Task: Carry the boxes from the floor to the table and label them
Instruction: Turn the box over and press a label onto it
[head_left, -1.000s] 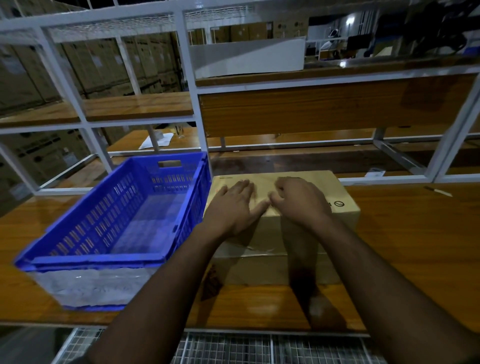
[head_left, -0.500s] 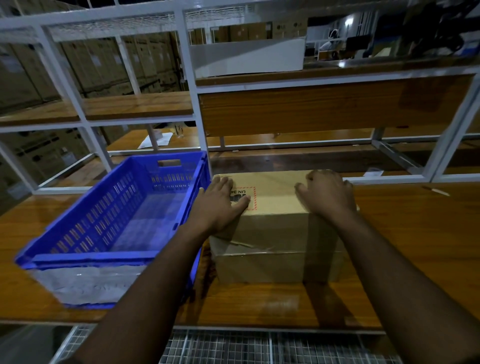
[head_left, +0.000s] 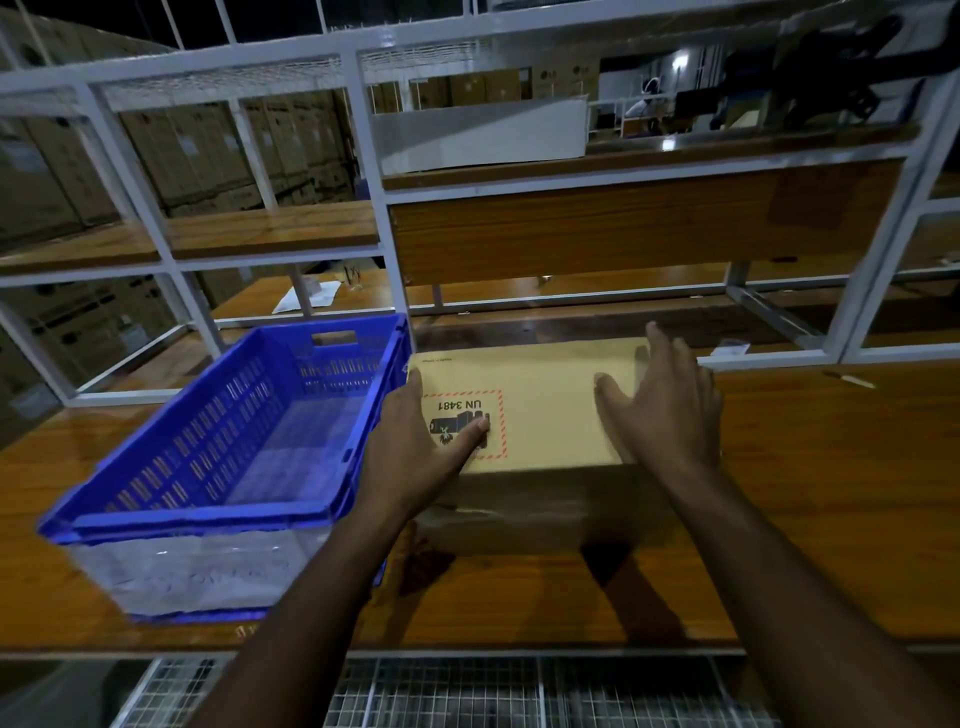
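Wooden surface framed by a white metal rack, with stacked cartons dim in the background beyond it. A cardboard box rests on the surface near its middle, its top face lit and its near side in shadow. On the top face, toward the left, sits a label with a red hatched border, printed "UN 3481" and read upside down from this view. The left hand lies at the box's left edge, fingers extended along that edge and the thumb laid flat on the label. The right hand is spread, fingers straight and apart, over the right part of the top face; whether the palm presses the cardboard or hovers just above it cannot be told. A blue plastic crate with slotted walls stands just beside the box on its left, tilted slightly toward the viewer. Sheets of paper lie on a farther surface behind the rack.
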